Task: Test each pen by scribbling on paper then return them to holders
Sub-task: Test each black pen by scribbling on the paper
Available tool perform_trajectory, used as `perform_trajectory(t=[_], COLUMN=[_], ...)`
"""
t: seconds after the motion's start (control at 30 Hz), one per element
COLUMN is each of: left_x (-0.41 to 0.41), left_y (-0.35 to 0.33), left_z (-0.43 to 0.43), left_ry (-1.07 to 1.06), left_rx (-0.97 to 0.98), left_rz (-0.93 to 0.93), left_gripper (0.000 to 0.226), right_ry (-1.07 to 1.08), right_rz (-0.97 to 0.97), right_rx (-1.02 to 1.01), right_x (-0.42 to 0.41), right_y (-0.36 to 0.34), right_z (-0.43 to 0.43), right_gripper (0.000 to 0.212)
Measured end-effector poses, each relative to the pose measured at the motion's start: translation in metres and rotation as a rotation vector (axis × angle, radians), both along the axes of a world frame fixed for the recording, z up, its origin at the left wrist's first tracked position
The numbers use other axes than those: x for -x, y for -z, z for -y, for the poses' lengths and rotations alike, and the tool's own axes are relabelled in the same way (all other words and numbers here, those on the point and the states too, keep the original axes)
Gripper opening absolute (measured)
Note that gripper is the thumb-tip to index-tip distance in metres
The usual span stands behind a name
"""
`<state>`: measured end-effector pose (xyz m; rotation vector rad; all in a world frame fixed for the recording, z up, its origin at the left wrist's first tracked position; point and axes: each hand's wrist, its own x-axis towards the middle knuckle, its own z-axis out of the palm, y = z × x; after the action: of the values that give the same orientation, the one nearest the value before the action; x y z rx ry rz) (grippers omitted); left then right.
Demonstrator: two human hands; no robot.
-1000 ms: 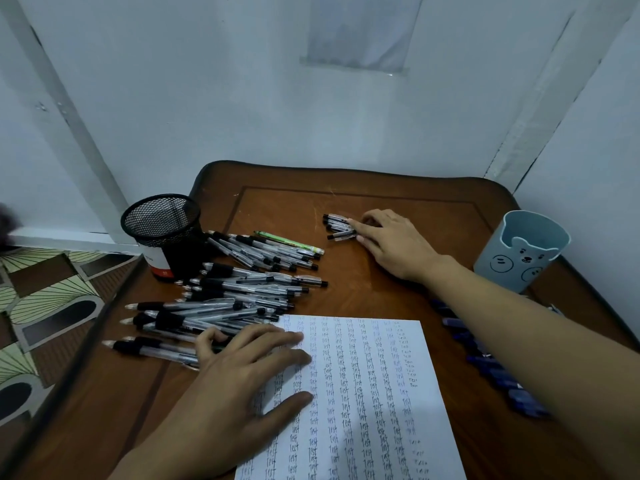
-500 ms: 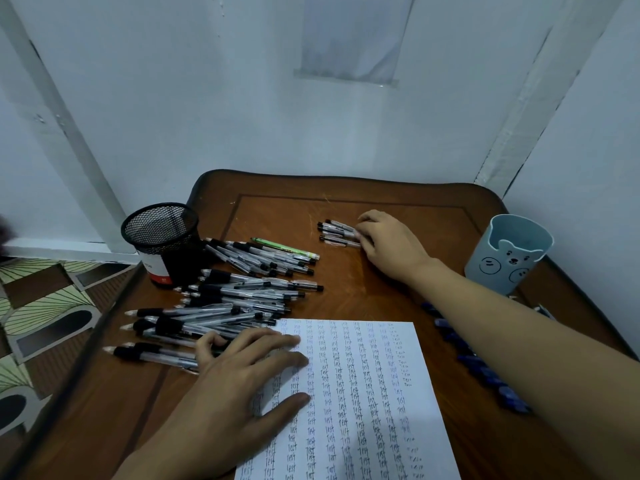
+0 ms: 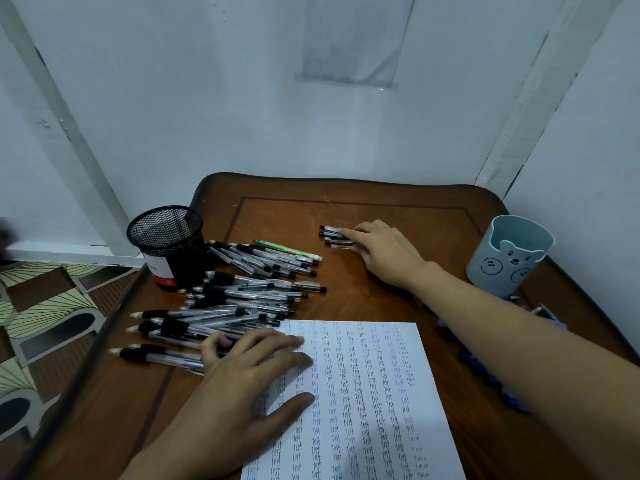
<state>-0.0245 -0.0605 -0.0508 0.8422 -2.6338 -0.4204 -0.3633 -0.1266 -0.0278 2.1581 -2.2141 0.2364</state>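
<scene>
While the black mesh holder [image 3: 164,233] is standing empty at the left rear of the tabletop [image 3: 346,299], a loose pile of black-grip pens [image 3: 242,299] is lying just beside it, with one green pen [image 3: 287,251] at the pile's far edge. The left hand [image 3: 249,386] is resting palm down with fingers spread, most of them pressing the left margin of the paper [image 3: 363,393], while the outermost fingers are touching the nearest pens of the pile. The sheet is carrying columns of the written word "test".

Beyond the sheet, a small group of pens [image 3: 332,235] is lying apart from the pile. The right hand [image 3: 384,251] is covering its right end, fingers lying nearly straight across the barrels; no curl round any pen is showing, and the thumb is hidden. A pale blue bear-face holder [image 3: 512,254] is standing at the right rear, also without pens showing. A row of blue pens [image 3: 485,375] is lying under the right forearm, near the tabletop's right side.

Likely hazards:
- The round barrels are liable to roll away under flat fingers, so the small group may scatter.
- A careless forearm may sweep the blue pens off the edge.
- The left fingers may nudge the pile and mix its pens.
</scene>
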Motion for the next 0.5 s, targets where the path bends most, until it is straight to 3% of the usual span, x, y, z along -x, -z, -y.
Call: perform_trajectory(t=[0.2,0.5], left_x=[0.0,-0.001], left_y=[0.001,0.001], left_z=[0.0,0.001], left_ry=[0.005,0.018], left_rx=[0.004,0.0], left_rz=[-0.011,-0.017], left_gripper=[0.042,0.043], right_ry=[0.007,0.147], right_rz=[-0.061,-0.118], right_rx=[0.006,0.001], right_x=[0.011,0.035], right_y=[-0.003,-0.001], right_z=[-0.009,-0.034], right_gripper=[0.07,0.062])
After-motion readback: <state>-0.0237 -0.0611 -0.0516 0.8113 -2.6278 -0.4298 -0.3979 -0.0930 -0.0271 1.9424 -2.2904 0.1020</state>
